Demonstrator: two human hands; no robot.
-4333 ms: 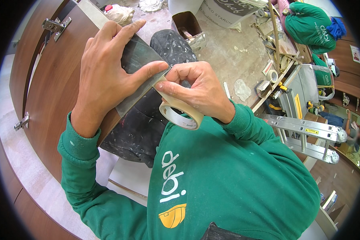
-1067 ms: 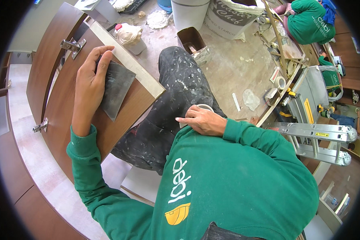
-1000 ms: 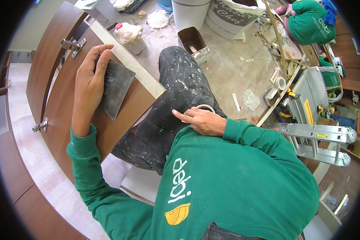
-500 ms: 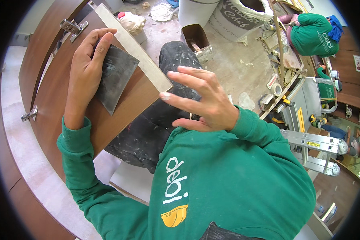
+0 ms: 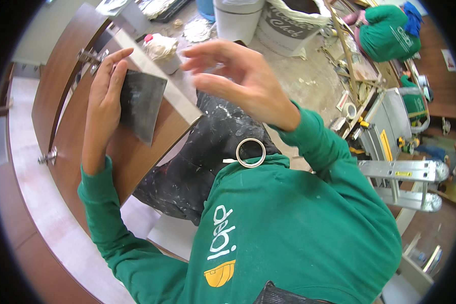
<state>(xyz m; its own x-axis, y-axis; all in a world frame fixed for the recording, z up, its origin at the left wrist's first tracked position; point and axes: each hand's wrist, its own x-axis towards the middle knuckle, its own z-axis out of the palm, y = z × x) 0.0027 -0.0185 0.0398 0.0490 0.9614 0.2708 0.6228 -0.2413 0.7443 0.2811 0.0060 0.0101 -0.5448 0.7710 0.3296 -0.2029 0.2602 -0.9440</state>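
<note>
My left hand (image 5: 102, 109) is closed on the edge of a thin, dark grey scraper-like sheet (image 5: 143, 104), held over a brown wooden panel (image 5: 139, 159). Its exact kind is not clear. The panel leans across my lap, with a pale filled edge (image 5: 180, 100) facing away and metal hinges (image 5: 47, 156) on its left side. My right hand (image 5: 238, 83) hovers empty beyond the panel's far corner, fingers apart and slightly blurred. A ring-shaped roll of masking tape (image 5: 252, 165) lies at my waist, by the hem of my green sweatshirt.
Beyond my knees stand a white bucket (image 5: 237, 23), a lined bin (image 5: 295, 31) and a tub with pale crumpled material (image 5: 161, 49). Scraps and wood strips (image 5: 347, 76) litter the floor. A metal ladder (image 5: 397, 172) lies at the right. A co-worker in green (image 5: 390, 38) bends at upper right.
My right hand has lifted up and away from my lap, uncovering the tape roll. My left hand and the sheet have shifted slightly left in the view along with the panel.
</note>
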